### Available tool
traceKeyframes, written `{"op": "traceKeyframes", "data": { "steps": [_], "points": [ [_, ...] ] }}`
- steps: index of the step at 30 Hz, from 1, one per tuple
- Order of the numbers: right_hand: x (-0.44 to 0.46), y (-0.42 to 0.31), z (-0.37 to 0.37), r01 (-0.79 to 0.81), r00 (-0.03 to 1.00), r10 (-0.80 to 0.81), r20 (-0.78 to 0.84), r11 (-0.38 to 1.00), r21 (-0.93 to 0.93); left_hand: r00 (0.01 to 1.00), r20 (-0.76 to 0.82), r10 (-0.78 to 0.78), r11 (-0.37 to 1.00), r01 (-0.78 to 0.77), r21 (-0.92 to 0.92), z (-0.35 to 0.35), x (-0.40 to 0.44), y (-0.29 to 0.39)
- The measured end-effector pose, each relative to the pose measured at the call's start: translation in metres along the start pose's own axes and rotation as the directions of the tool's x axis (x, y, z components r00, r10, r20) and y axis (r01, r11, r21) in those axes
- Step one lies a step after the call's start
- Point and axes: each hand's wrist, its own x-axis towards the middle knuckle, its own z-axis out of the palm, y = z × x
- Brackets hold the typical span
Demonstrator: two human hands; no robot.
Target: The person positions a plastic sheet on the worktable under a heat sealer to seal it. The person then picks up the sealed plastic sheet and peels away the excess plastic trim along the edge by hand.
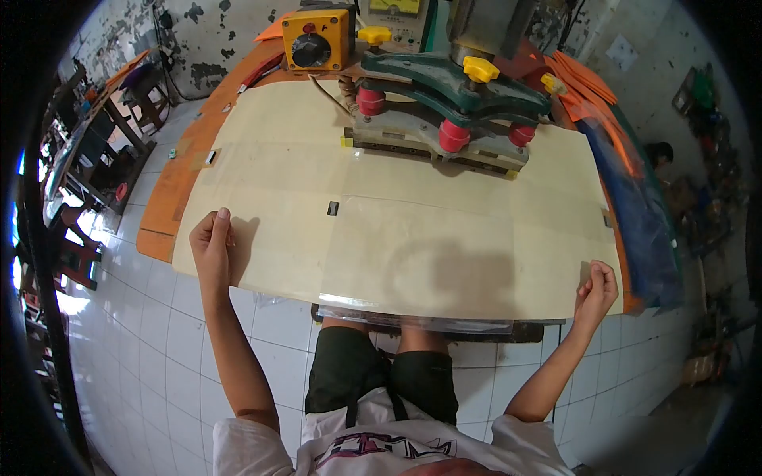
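Observation:
My left hand (210, 242) is closed, with the thumb pressed against curled fingers, over the left front part of a cream board (278, 174). My right hand (597, 289) is also closed, near the board's right front corner. What either hand holds, if anything, is too thin or hidden to make out. Between them a clear plastic sheet (429, 246) lies flat on the board, its front edge shining near my legs. A small dark piece (332, 208) sits by the sheet's left side. Behind it stands a green press head (444, 83) with red and yellow knobs, its metal bar low over the board.
An orange control box (320, 40) with a black dial stands at the back left. Orange sheets (583, 75) and blue plastic (635, 214) lie along the right side. The wooden table edge (163, 222) shows at left. A stool (78, 246) stands farther left. Another person's head is at far right.

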Motion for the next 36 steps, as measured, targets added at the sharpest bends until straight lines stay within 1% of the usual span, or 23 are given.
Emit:
{"op": "traceKeyframes", "data": {
  "steps": [2, 6, 9, 11, 15, 17, 18, 19, 20, 21, 22, 23, 24, 25, 26, 27, 28, 29, 30, 31, 33, 36],
  "points": [
    [-0.001, 0.001, 0.000, -0.028, 0.999, 0.028, -0.016, 0.999, -0.015, 1.000, 0.007, 0.015, 1.000, -0.015, 0.001, 0.000, 0.000, -0.003],
    [-0.002, 0.010, -0.001, -0.022, 0.999, 0.022, -0.029, 0.999, -0.023, 1.000, 0.009, 0.020, 1.000, -0.020, 0.011, 0.000, -0.002, -0.007],
    [-0.005, 0.013, -0.001, 0.006, 1.000, -0.007, -0.021, 1.000, -0.028, 1.000, 0.018, 0.012, 0.998, -0.013, 0.056, -0.001, -0.004, -0.009],
    [-0.006, 0.013, -0.001, 0.015, 1.000, -0.015, 0.005, 1.000, -0.022, 0.999, 0.031, 0.039, 0.997, -0.041, 0.069, 0.000, -0.002, -0.010],
    [-0.003, 0.010, 0.002, -0.005, 1.000, 0.005, -0.004, 1.000, -0.029, 0.999, 0.048, 0.020, 0.992, -0.026, 0.121, 0.006, -0.004, 0.001],
    [0.005, 0.001, -0.001, -0.142, 0.985, 0.152, 0.077, 0.982, -0.126, 0.988, 0.144, 0.062, 0.977, -0.090, 0.196, 0.014, -0.002, 0.006],
    [0.016, 0.003, -0.004, -0.143, 0.985, 0.153, 0.075, 0.982, -0.127, 0.973, 0.196, 0.120, 0.968, -0.159, 0.193, 0.018, 0.003, 0.007],
    [0.032, 0.009, -0.008, 0.047, 0.995, -0.015, 0.095, 0.935, -0.352, 0.973, 0.199, 0.118, 0.969, -0.157, 0.192, 0.025, 0.007, 0.012],
    [0.047, 0.012, -0.011, 0.227, 0.974, -0.171, 0.151, 0.802, -0.552, 0.941, 0.272, 0.204, 0.935, -0.269, 0.230, 0.034, 0.012, 0.022],
    [0.061, 0.014, -0.015, 0.223, 0.974, -0.170, 0.147, 0.800, -0.557, 0.894, 0.347, 0.283, 0.889, -0.380, 0.256, 0.044, 0.016, 0.031],
    [0.076, 0.013, -0.017, 0.226, 0.974, -0.165, 0.155, 0.668, -0.709, 0.893, 0.350, 0.284, 0.890, -0.381, 0.250, 0.054, 0.021, 0.039],
    [0.087, 0.012, -0.017, 0.221, 0.974, -0.159, 0.162, 0.510, -0.831, 0.860, 0.435, 0.268, 0.861, -0.416, 0.292, 0.065, 0.026, 0.047],
    [0.092, 0.006, -0.012, 0.220, 0.974, -0.164, 0.158, 0.507, -0.834, 0.821, 0.515, 0.246, 0.828, -0.454, 0.329, 0.074, 0.033, 0.052],
    [0.096, -0.004, -0.005, 0.173, 0.985, -0.087, 0.152, 0.352, -0.920, 0.819, 0.516, 0.250, 0.829, -0.456, 0.322, 0.083, 0.042, 0.050],
    [0.098, -0.012, 0.001, 0.132, 0.991, -0.011, 0.132, 0.181, -0.975, 0.810, 0.547, 0.209, 0.789, -0.471, 0.396, 0.093, 0.052, 0.044],
    [0.101, -0.017, 0.006, 0.131, 0.991, -0.014, 0.130, 0.178, -0.975, 0.802, 0.574, 0.165, 0.740, -0.485, 0.466, 0.102, 0.060, 0.036],
    [0.105, -0.022, 0.012, 0.097, 0.989, 0.099, 0.106, 0.099, -0.990, 0.802, 0.574, 0.167, 0.742, -0.486, 0.462, 0.110, 0.069, 0.029],
    [0.107, -0.026, 0.016, 0.070, 0.976, 0.207, 0.072, 0.017, -0.997, 0.801, 0.583, 0.136, 0.707, -0.491, 0.510, 0.118, 0.077, 0.023],
    [0.108, -0.026, 0.020, 0.069, 0.977, 0.202, 0.070, 0.015, -0.998, 0.801, 0.590, 0.103, 0.668, -0.495, 0.555, 0.125, 0.082, 0.017],
    [0.108, -0.025, 0.022, 0.080, 0.975, 0.206, 0.082, 0.020, -0.997, 0.800, 0.590, 0.105, 0.671, -0.495, 0.551, 0.130, 0.084, 0.010],
    [0.109, -0.023, 0.024, 0.085, 0.974, 0.207, 0.088, 0.020, -0.996, 0.853, 0.503, 0.142, 0.693, -0.448, 0.564, 0.139, 0.087, 0.002],
    [0.107, -0.023, 0.025, 0.076, 0.978, 0.192, 0.077, 0.013, -0.997, 0.838, 0.514, 0.185, 0.697, -0.480, 0.532, 0.140, 0.084, -0.005]
  ]
}}
